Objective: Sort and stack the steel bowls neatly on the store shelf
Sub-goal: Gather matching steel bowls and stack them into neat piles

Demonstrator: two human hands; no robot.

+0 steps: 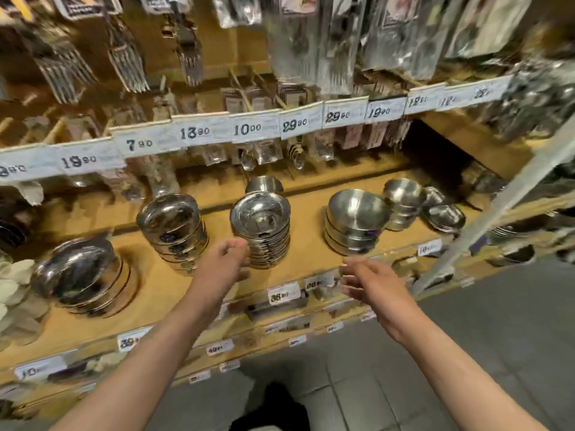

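Several stacks of steel bowls stand on the yellow wooden shelf (311, 244). A tall stack of rimmed bowls (263, 225) is in the middle, with a small bowl (264, 183) behind it. To its left stands a tilted stack (174, 228), and a wide stack (81, 275) sits at the far left. On the right are a stack of deep bowls (354, 225), a smaller stack (403, 200) and flat dishes (443, 217). My left hand (225, 262) hovers just left of the middle stack, fingers loosely curled and holding nothing. My right hand (370, 284) is spread and empty over the shelf's front edge.
Price tags (283, 293) line the shelf's front edge, and another row (249, 129) runs along the shelf above. Packaged cutlery (311, 42) hangs overhead. A slanted metal upright (497, 206) stands at the right. Grey tiled floor (466, 337) lies below.
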